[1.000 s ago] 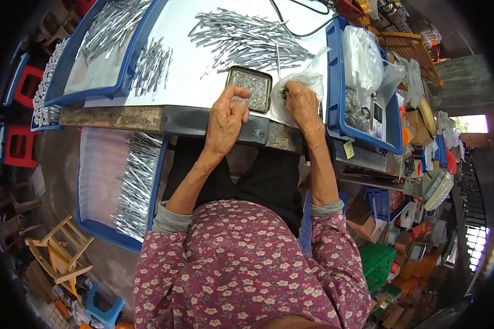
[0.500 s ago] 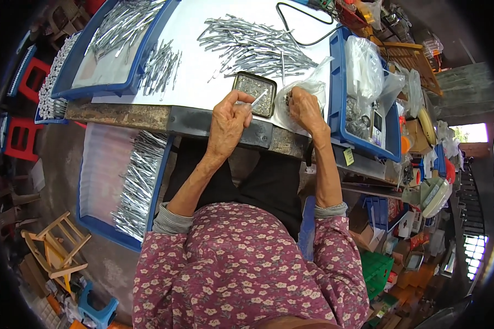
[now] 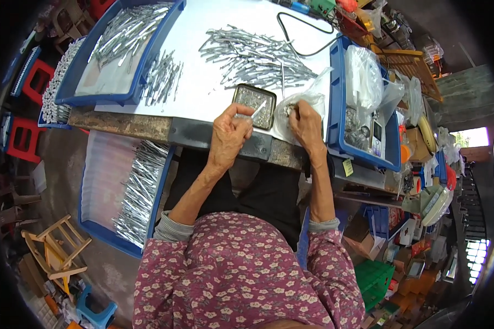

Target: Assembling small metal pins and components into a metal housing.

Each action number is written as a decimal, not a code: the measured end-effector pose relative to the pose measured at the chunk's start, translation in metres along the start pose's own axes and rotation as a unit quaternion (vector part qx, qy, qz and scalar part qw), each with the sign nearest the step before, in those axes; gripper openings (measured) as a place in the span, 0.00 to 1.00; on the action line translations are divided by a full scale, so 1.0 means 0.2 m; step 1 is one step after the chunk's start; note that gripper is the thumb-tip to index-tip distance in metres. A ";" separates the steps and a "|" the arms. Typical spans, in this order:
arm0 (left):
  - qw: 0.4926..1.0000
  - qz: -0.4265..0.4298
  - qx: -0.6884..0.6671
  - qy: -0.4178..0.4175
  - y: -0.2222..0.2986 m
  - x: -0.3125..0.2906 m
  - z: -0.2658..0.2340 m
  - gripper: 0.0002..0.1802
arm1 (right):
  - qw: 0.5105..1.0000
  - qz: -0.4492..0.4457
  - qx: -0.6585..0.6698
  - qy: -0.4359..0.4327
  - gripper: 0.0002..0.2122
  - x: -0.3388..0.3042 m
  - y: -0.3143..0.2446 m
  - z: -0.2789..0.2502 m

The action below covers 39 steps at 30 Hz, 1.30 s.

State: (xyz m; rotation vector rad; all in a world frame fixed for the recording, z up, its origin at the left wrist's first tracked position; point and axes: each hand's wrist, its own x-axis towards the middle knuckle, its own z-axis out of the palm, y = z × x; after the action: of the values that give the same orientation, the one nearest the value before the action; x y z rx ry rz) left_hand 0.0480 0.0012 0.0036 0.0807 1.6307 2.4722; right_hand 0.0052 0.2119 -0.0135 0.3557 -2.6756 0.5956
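My left hand (image 3: 230, 136) is closed in a pinch around a slim silvery metal strip (image 3: 259, 109), which points up over a shallow square tin (image 3: 275, 97). Small shiny parts, too tiny to name, cover the bottom of the tin. Just right of it, my right hand (image 3: 307, 129) has its thumb and fingers pressed together at a clear plastic bag (image 3: 317, 101) of small parts. Whatever those fingertips pinch is too small to make out. Behind the tin lies a large heap of similar metal strips (image 3: 252, 55), with a smaller heap (image 3: 164, 77) farther left.
A blue bin (image 3: 336, 112) with plastic bags stands at the right. Another blue bin (image 3: 134, 90) of strips is at the far left. Below the table edge (image 3: 189, 133) sits a blue tray (image 3: 112, 244) with more strips. A black cable (image 3: 284, 32) curves across the back.
My right hand's fingers have drawn slightly out of the bag's contents, toward its near side. The left hand still holds the strip. The whole scene has shifted slightly downward in view.
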 end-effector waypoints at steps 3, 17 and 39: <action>1.000 -0.020 -0.020 0.011 -0.01 0.00 0.02 0.06 | 0.995 0.060 0.068 0.051 0.04 -0.02 -0.01 -0.03; 0.990 -0.054 -0.128 -0.027 -0.03 0.03 0.03 0.07 | 0.895 0.143 0.417 0.075 0.03 -0.08 -0.46 0.01; 0.990 -0.045 -0.133 -0.026 0.04 0.01 0.05 0.08 | 0.918 0.041 0.386 0.078 0.02 -0.07 -0.42 0.01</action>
State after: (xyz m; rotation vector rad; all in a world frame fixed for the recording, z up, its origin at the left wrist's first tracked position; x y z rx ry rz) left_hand 0.0461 0.0076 0.0138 0.0345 1.2419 2.5683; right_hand 0.0441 0.1389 0.0102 0.3737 -2.1980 1.6292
